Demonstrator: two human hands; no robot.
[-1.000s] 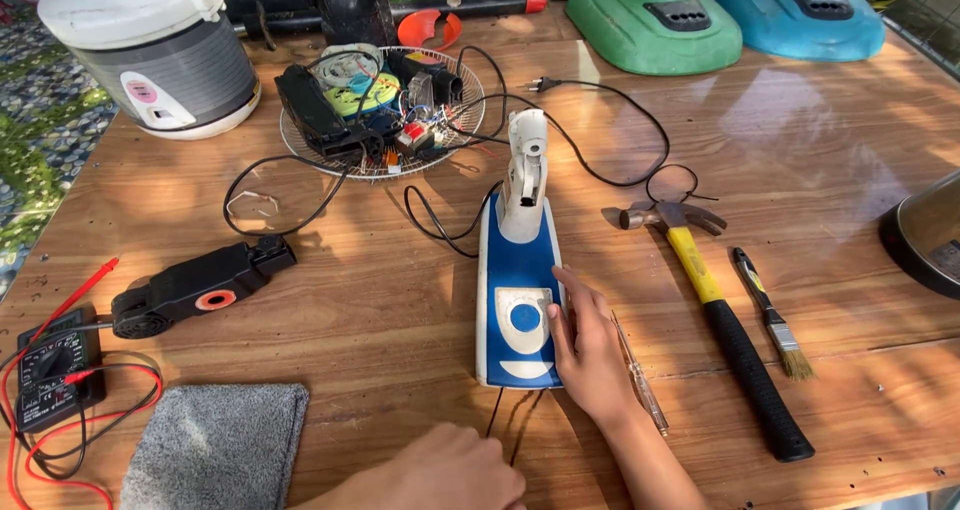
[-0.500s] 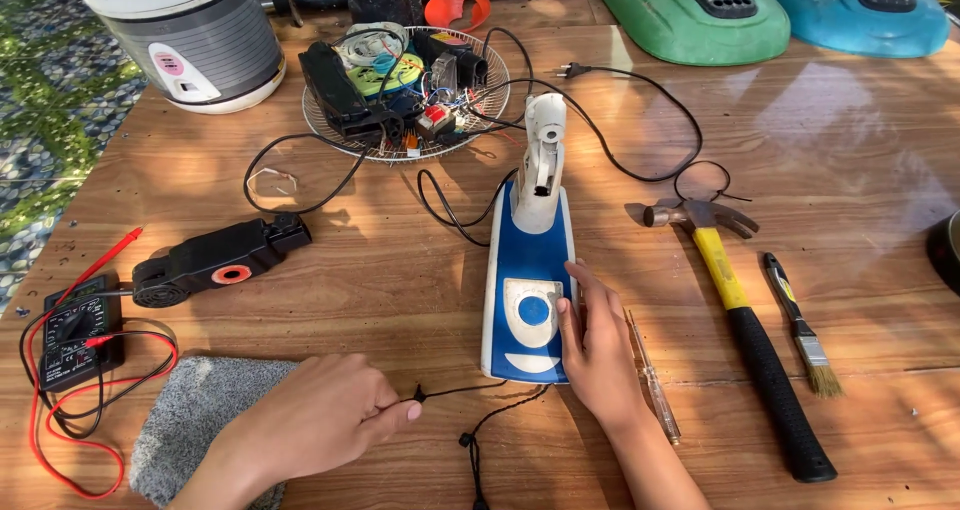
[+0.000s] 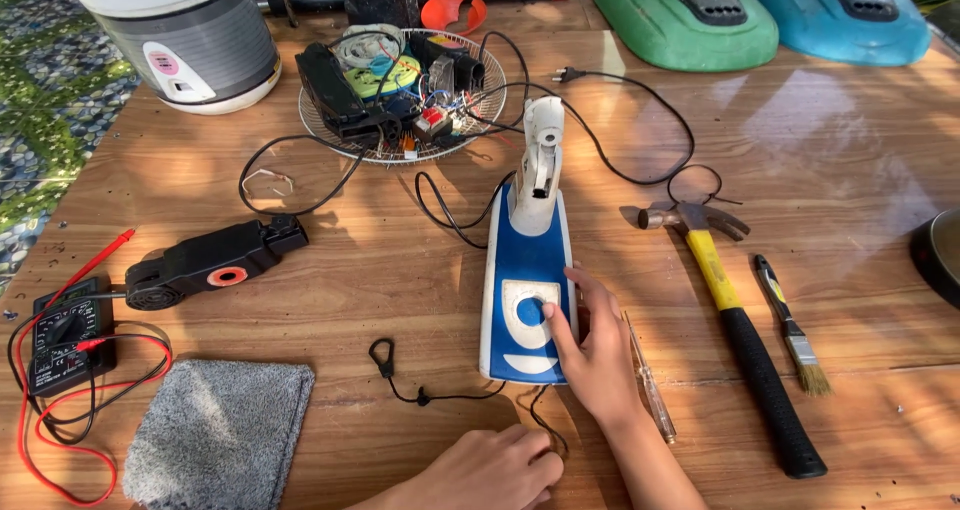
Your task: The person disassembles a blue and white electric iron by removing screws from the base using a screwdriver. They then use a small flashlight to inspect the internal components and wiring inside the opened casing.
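Two hands are seen low in the head view, both at the near end of a blue and white clothes iron [image 3: 527, 280] that is laid flat along the wooden surface [image 3: 400, 270], its white handle end pointed away. The right hand [image 3: 592, 355] is laid against the iron's right edge, fingers loosely spread, with the thumb set on the blue dial in the white panel; nothing is pinched by it. The left hand [image 3: 495, 467] is curled shut at the bottom edge, and a thin black cord [image 3: 440, 397] is run up to it, though whether the cord is actually gripped cannot be told. A loop is formed by that cord out to the left on the surface. Just right of the right hand a slim screwdriver [image 3: 648, 378] is laid, and beyond it a yellow-handled hammer [image 3: 735, 315] and a small paintbrush [image 3: 790, 325] are set side by side, apart. To the left, a grey cloth [image 3: 220, 432], a multimeter [image 3: 65, 332] with red and black leads, and a black casing [image 3: 210, 262] are spread out. Farther back, a wire basket [image 3: 400, 95] of parts and a rice cooker [image 3: 180, 30] are placed.
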